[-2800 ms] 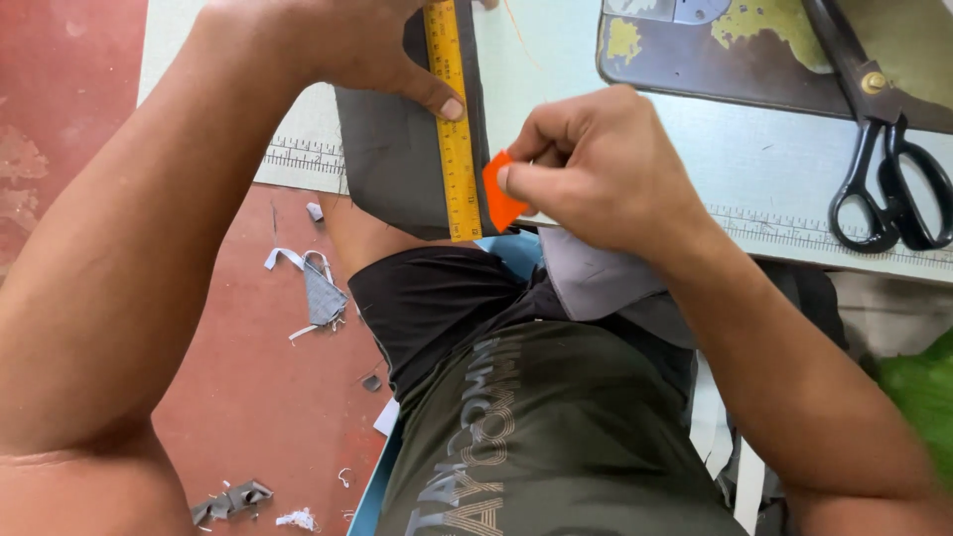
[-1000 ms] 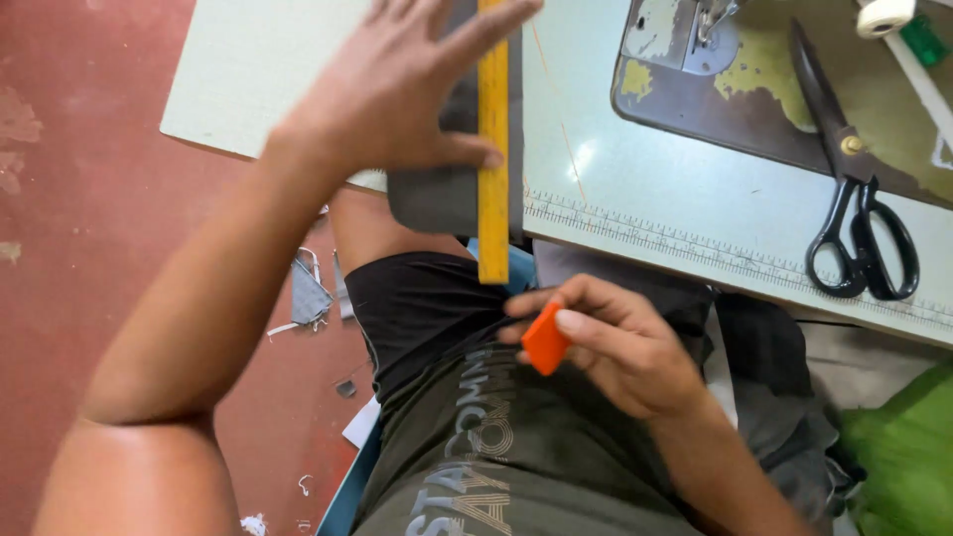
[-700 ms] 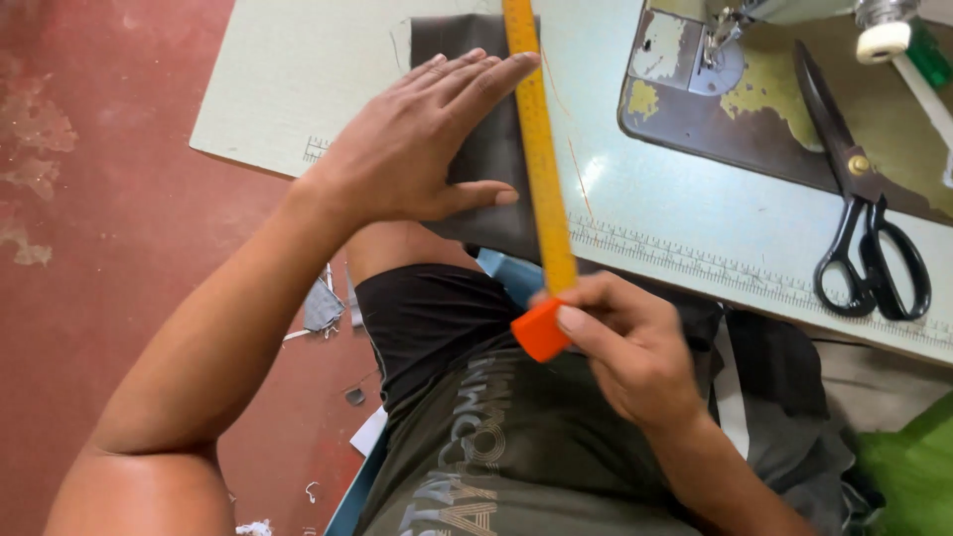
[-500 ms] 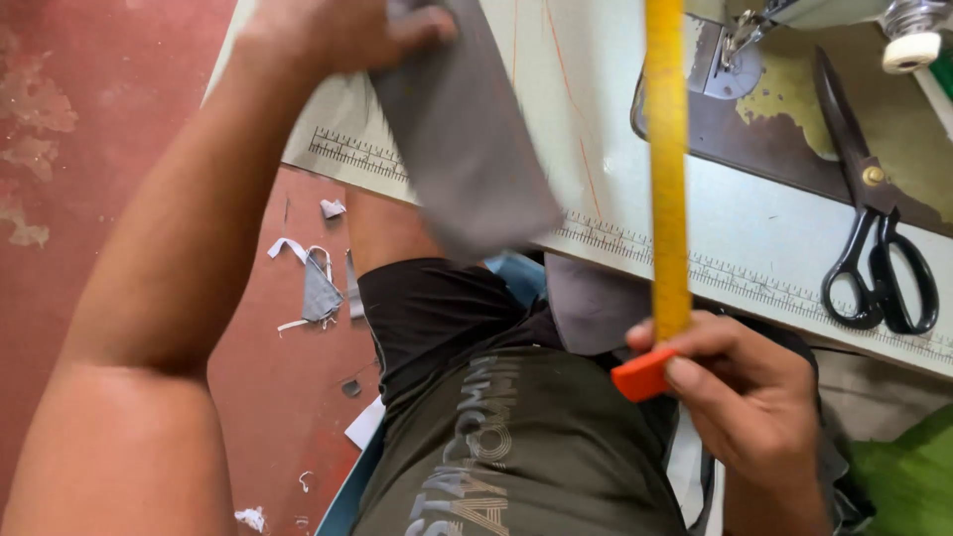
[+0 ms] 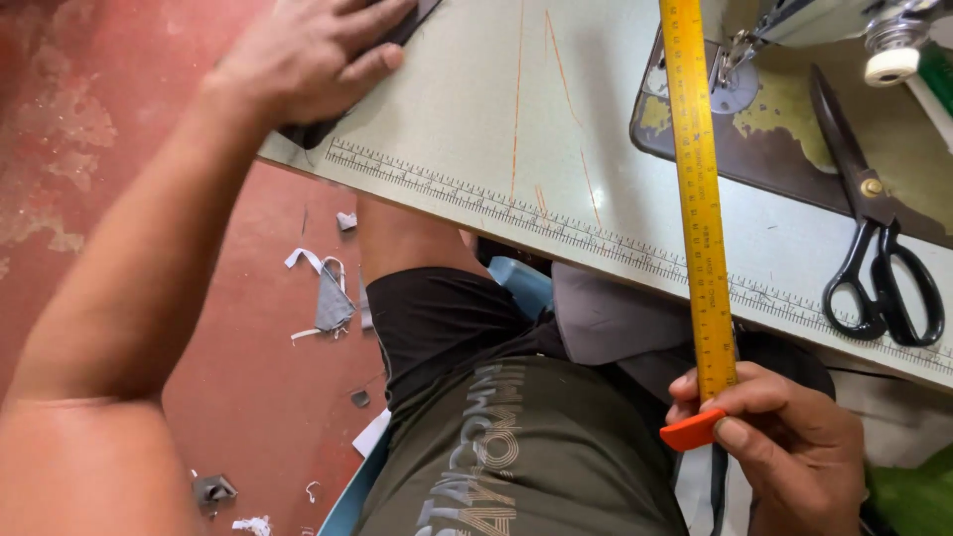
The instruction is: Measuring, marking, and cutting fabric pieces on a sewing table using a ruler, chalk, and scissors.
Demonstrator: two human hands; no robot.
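The left hand [image 5: 308, 55] lay flat, fingers spread, on dark grey fabric [image 5: 328, 124] at the worktop's [image 5: 476, 109] far left — the right hand [image 5: 784, 447] gripped an orange chalk [image 5: 692, 432] and a yellow ruler [image 5: 698, 199] standing across the worktop.

There is a single view, from a camera worn on the person's head, tilted steeply downward and a little forward. It sits close above the lap, so the person's own torso and legs fill the bottom middle. The desk [image 5: 467, 119] slants across the upper half, its near edge running from upper left down to the right. Left of the desk lies the red floor [image 5: 248, 397]. Both forearms enter from the bottom corners, cropped by the frame.
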